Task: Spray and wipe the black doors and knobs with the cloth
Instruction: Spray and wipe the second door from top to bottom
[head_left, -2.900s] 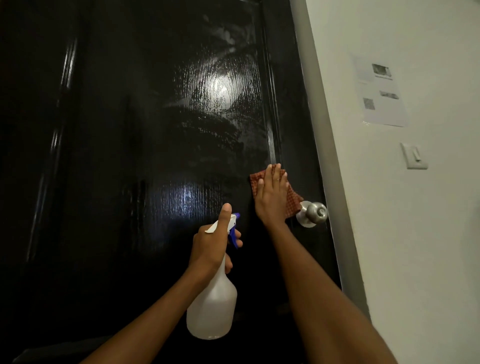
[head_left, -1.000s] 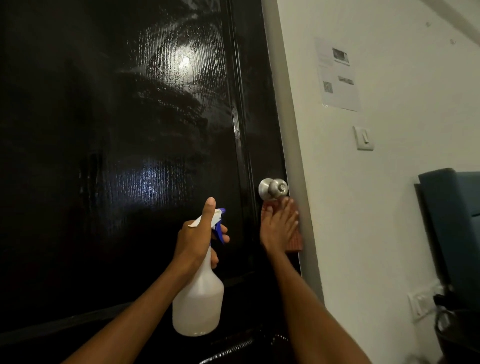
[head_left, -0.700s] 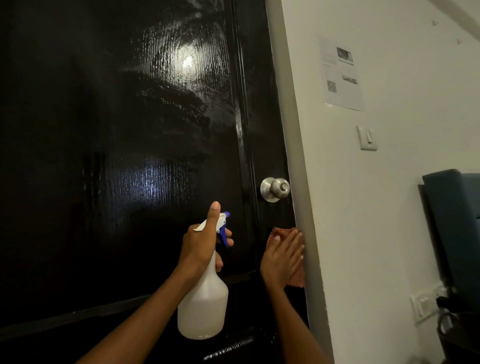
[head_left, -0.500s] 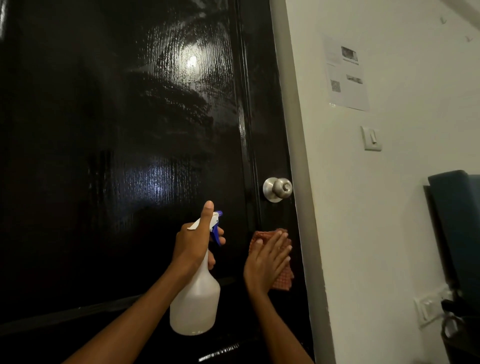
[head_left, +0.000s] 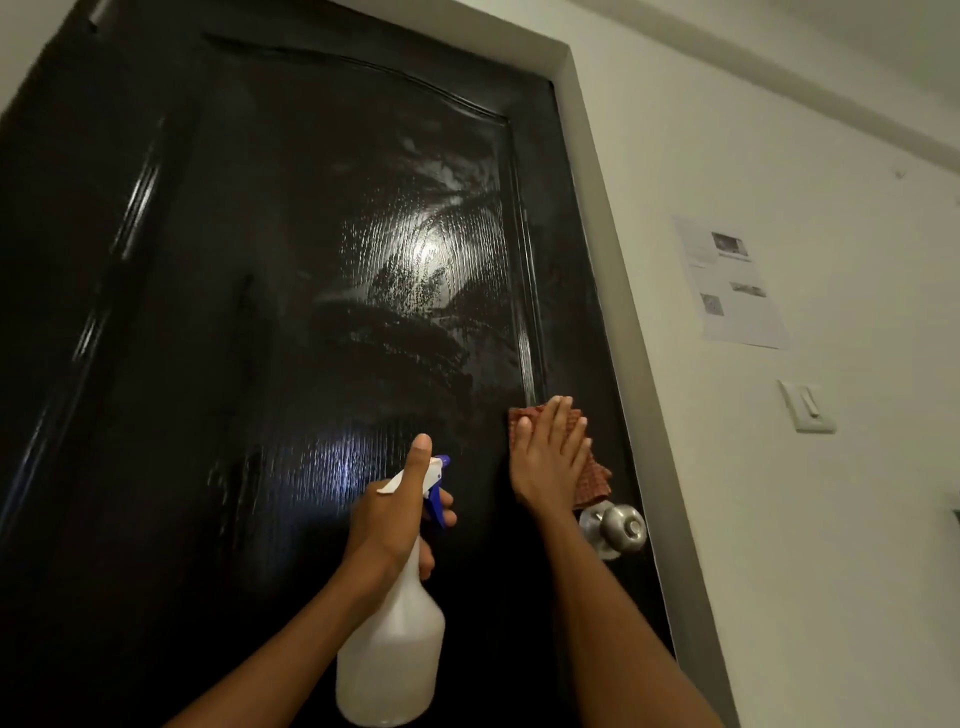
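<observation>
Holding a half-full spray bottle (head_left: 389, 660), left hand (head_left: 387, 525) grips it.

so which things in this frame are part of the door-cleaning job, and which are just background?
In the job:
- black door
- door knob
- cloth, pressed flat to the door by the right hand
- spray bottle, held at its neck by the left hand

Background:
- printed sheet on the wall
- light switch
- grey door frame

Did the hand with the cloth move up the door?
Yes. A moment ago the right hand pressed the cloth below the knob; now they are above it, on the door.
</observation>
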